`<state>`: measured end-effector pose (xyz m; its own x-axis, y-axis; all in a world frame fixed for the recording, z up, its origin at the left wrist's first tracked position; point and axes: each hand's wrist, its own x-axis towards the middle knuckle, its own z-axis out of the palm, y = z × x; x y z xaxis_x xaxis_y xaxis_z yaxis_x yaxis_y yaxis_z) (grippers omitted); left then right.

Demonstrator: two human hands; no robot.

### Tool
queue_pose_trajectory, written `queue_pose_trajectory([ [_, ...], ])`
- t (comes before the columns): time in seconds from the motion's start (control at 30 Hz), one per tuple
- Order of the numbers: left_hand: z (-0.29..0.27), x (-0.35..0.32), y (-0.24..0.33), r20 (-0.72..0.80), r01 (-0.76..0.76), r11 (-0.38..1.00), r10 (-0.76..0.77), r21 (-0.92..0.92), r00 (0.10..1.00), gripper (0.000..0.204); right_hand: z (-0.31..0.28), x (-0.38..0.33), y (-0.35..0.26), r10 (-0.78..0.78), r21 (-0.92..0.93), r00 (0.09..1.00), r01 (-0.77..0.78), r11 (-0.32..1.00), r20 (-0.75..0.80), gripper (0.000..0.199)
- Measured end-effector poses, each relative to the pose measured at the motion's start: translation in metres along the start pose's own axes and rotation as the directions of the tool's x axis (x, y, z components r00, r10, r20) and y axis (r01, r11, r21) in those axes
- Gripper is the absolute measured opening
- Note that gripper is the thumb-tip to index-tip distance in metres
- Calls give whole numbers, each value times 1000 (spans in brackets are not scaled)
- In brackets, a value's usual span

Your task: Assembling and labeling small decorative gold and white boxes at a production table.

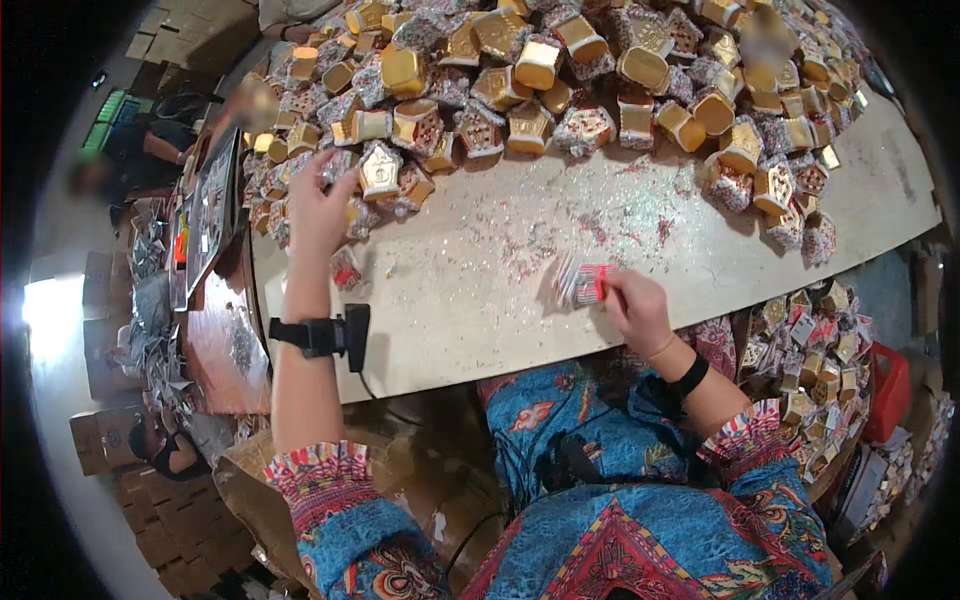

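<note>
Patterned blue and red sleeves [330, 500] lie nearest the lens, and I see both forearms rise from them toward the work surface.

1. Work surface. I read a pale tabletop [480, 290], dusted with glitter, that carries everything the hands work on.

2. Stock. A large heap of small house-shaped boxes [560, 80], gold and glitter-coated, covers the far side of the tabletop, beyond both hands. A bin of similar boxes [810, 370] sits to the outside of the right hand, below the table edge.

3. Left hand [318, 205]. I see it extended to the near edge of the heap. The fingers curl around a small house-shaped box [340, 165], partly hidden by the hand. A gold-fronted house box [380, 170] stands just beside the grip, on the thumb side. A black wrist-mounted device [325, 335] is strapped to this forearm, behind the grip.

4. Right hand [638, 310]. It rests low on the tabletop, well apart from the heap. Thumb and fingers pinch a small flat stack of red and white cards [580, 283], which projects from the fingertips toward the left hand. A black band [690, 375] circles this wrist.
</note>
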<state>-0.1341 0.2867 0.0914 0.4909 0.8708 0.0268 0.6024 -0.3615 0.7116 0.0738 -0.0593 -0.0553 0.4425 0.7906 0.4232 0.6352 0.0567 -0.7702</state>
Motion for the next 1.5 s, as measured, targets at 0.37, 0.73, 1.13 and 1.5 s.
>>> queue_pose_trajectory([
  [0.37, -13, 154, -27, -242, -170, 908, 276, 383, 930, 93, 7, 0, -11, -134, -144, 983, 152, 978, 128, 23],
  [0.73, 78, 126, -10, 8, -221, 975, 221, -32, 975, 70, -1, 4, 1, -145, -177, 970, 181, 967, 197, 24],
  [1.13, 99, 69, 3, 56, -110, 993, 112, -30, 992, 88, 10, 2, -2, -187, -193, 975, 208, 959, 123, 21],
  [1.5, 37, 172, 42, -12, -493, 721, 570, 486, 822, 88, 6, 7, -3, -154, -160, 969, 186, 969, 194, 19],
])
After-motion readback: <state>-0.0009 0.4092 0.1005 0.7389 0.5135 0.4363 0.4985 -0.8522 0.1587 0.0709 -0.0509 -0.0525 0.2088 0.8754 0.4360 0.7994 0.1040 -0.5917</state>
